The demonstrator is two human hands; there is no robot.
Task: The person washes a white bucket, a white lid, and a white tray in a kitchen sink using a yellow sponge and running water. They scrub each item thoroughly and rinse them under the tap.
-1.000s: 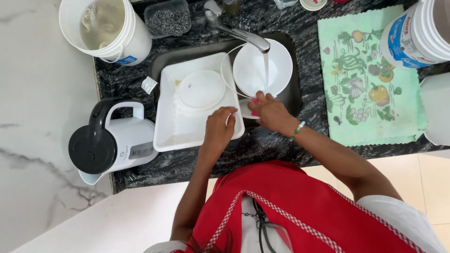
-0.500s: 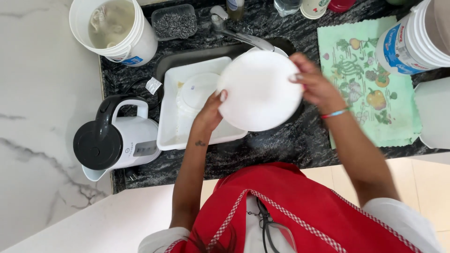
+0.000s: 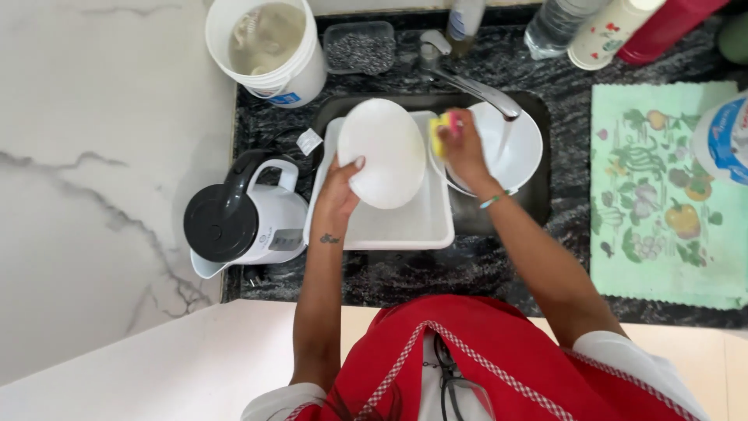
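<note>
Over the dark sink, at about twelve o'clock from the person's chest, both hands are busy with dishes. The left hand grips a white plate by its lower edge, thumb over the rim, holding it tilted above a white rectangular tray that lies across the left half of the sink. The right hand is clenched around a yellow and pink sponge, just beside the plate's right edge at three o'clock from it; I cannot tell whether the sponge actually touches the plate. Under that hand sits a white bowl in the sink, with a thin stream of water falling into it from the metal tap. A bracelet shows on the right wrist.

At nine o'clock from the tray stands a white electric kettle with a black lid and handle, on the speckled black bench. At eleven o'clock a white bucket holds cloudy water, and beside it is a small clear container of dark grains. At three o'clock from the sink a pale green cloth printed with vegetables is spread flat on the bench. Bottles and a patterned cup stand along the back edge at one o'clock. The person wears a red apron.
</note>
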